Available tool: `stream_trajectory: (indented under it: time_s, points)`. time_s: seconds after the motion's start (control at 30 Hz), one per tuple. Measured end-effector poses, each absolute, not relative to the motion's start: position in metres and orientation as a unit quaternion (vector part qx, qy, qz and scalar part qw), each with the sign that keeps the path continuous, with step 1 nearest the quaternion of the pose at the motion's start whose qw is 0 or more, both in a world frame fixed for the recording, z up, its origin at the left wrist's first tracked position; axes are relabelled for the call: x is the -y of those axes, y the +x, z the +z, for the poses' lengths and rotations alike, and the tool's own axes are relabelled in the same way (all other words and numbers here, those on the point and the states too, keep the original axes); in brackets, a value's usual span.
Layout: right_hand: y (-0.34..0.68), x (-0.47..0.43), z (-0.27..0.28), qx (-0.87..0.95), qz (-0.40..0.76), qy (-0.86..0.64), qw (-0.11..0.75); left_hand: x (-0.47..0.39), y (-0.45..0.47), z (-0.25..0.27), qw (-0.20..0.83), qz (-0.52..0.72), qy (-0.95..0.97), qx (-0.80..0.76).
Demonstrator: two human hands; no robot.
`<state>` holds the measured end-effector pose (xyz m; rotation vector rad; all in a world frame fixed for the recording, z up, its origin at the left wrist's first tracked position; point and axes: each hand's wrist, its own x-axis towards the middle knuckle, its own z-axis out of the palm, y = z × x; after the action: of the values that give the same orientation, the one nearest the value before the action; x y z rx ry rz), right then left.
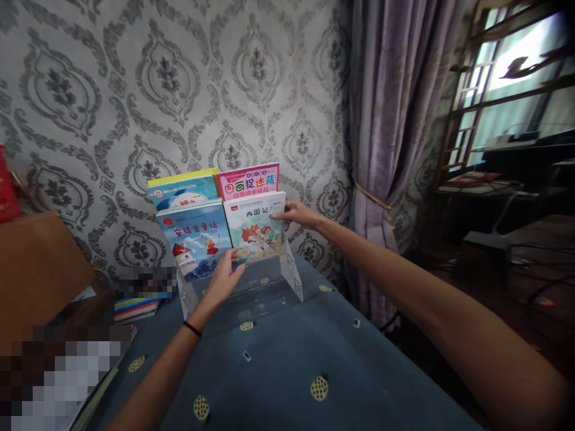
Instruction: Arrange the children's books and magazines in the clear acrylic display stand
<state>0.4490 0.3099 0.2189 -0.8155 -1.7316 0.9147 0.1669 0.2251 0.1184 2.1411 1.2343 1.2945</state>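
A white picture book [257, 230] with an orange illustration stands in the front tier of a clear acrylic stand [291, 276]. My right hand [300, 214] grips its upper right corner, thumb on the cover. At its lower left edge is my left hand [224, 276], fingers curled against the book and thumb apart from them. To the left, a blue picture book [196, 236] leans in the same tier. Behind them stand a yellow-topped blue book [186, 190] and a pink book [249, 179], their lower parts hidden.
The stand rests on a dark blue tablecloth [287, 353] with a pineapple pattern. Several stacked books [137, 308] and a cardboard box [42, 263] lie at the left. Patterned wallpaper [179, 90] rises behind; a purple curtain [381, 120] hangs at the right.
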Motion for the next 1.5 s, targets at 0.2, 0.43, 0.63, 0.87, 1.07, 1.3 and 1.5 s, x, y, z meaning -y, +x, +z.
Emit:
stream_trajectory:
  time_s: [0.2, 0.43, 0.63, 0.87, 1.07, 1.3, 1.5]
  points:
    - [0.454, -0.307, 0.220, 0.721, 0.348, -0.328, 0.501, -0.219, 0.180, 0.114, 0.166, 0.421, 0.786, -0.421]
    - [0.452, -0.304, 0.221, 0.746, 0.325, -0.325, 0.481, -0.199, 0.173, 0.155, -0.022, 0.372, 0.831, -0.414]
    - [0.452, -0.296, 0.219, 0.737, 0.292, -0.355, 0.495, -0.192, 0.153, 0.243, -0.301, 0.356, 0.788, -0.401]
    - [0.399, -0.228, 0.191, 0.600, 0.039, -0.380, 0.703, -0.223, 0.135, 0.302, -0.350, 0.229, 0.831, -0.367]
    - [0.313, -0.202, 0.181, 0.792, 0.213, -0.238, 0.520, -0.236, 0.132, 0.305, -0.367, 0.153, 0.842, -0.365]
    - [0.277, -0.223, 0.188, 0.777, 0.240, -0.270, 0.515, -0.234, 0.136, 0.305, -0.339, 0.161, 0.850, -0.371]
    - [0.263, -0.217, 0.192, 0.751, 0.211, -0.311, 0.542, -0.233, 0.136, 0.306, -0.318, 0.175, 0.856, -0.368]
